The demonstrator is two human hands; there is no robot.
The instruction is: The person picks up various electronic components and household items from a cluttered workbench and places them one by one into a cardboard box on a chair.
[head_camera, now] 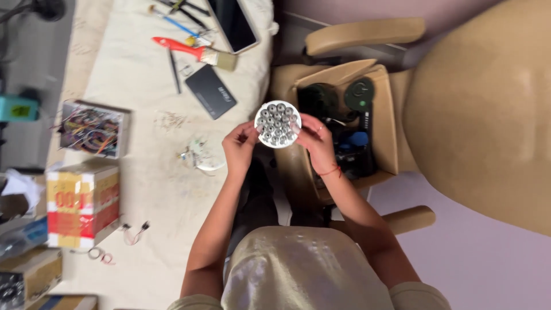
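Hands: the left hand (240,146) and right hand (315,143) are both clamped on a round white disc (278,124), one at each side of its rim.
Disc: studded with small round lenses, face up, held in the air just past the right edge of the surface (149,189), above the person's lap.
At 3 o'clock: an open tan case (385,123) with dark round parts inside, just beside the right hand; little room there.
At 9 o'clock: a small white round part (202,156) with wires lies on the surface, near the left hand.
At 11 o'clock: a black card-like box (210,91), a red-handled brush (195,51) and a dark tablet (232,23).
Far left edge: a box of coloured wires (92,129) and a red-and-yellow taped carton (83,204), well apart from the hands.
Open room: bare cloth between the carton and the left forearm.
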